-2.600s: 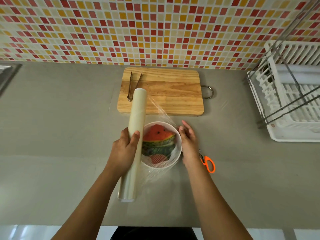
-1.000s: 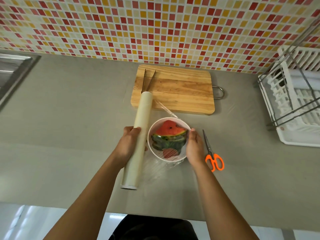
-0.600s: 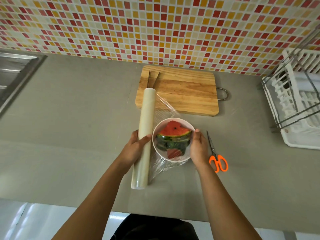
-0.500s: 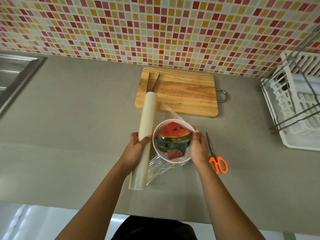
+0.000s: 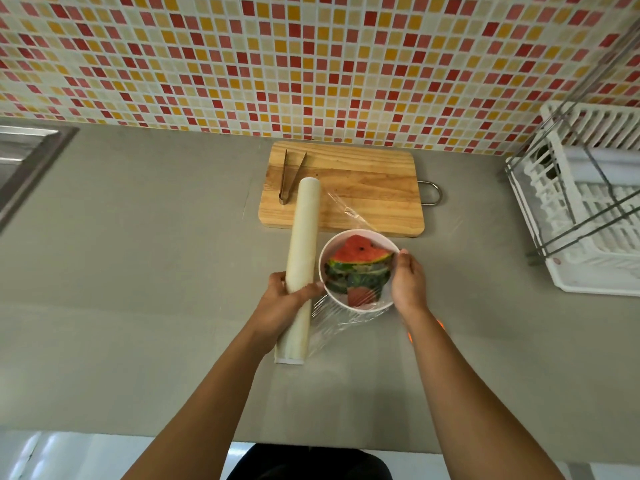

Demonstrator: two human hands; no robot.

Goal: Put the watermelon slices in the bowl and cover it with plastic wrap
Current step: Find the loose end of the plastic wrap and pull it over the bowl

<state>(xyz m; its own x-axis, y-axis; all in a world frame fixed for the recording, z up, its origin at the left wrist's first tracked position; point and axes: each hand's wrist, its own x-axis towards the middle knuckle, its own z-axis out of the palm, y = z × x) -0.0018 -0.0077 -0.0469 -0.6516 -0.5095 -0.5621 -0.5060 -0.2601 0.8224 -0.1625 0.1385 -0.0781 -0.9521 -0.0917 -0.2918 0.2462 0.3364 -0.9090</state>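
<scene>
- Fingers [image 5: 277, 279] of left hand [image 5: 284, 301]: curled round long cream-coloured roll of plastic wrap [image 5: 300, 258], thumb laid across its front; closed in a grip near the roll's middle.
- Fingers [image 5: 403, 261] of right hand [image 5: 408, 285]: curved against right rim of round white bowl [image 5: 323, 263], pressed onto film there; closed lightly on rim and film, thumb side hidden.
- Roll of plastic wrap: just left of bowl, touching or nearly touching its rim; far end over wooden board, near end toward the counter's front edge; whether lifted or resting cannot be told.
- Transparent plastic film [image 5: 341, 318]: drawn from roll across bowl mouth, wrinkled and bunched at near side of bowl, loose edge stretching back over board.
- Red-fleshed, green-rinded watermelon slices [image 5: 360, 263]: stacked inside bowl, under the film, topmost wedge flesh-up with dark seeds.
- Bowl: on grey kitchen counter [image 5: 138, 271], just in front of board's near edge.
- Rectangular light wooden cutting board [image 5: 363, 188] with metal loop handle: against the tiled wall, behind bowl.
- Slim metal tongs [image 5: 289, 178]: lying on board's left part, just beside roll's far end.
- Orange-handled scissors [image 5: 441, 323]: only small orange patches showing beside right wrist, rest hidden.
- White plastic dish rack [image 5: 588, 216] with metal wire frame: far right of counter, well apart from bowl.
- Steel sink edge [image 5: 24, 157]: far left.
- Red, orange and cream mosaic tile wall [image 5: 277, 64]: behind counter.
</scene>
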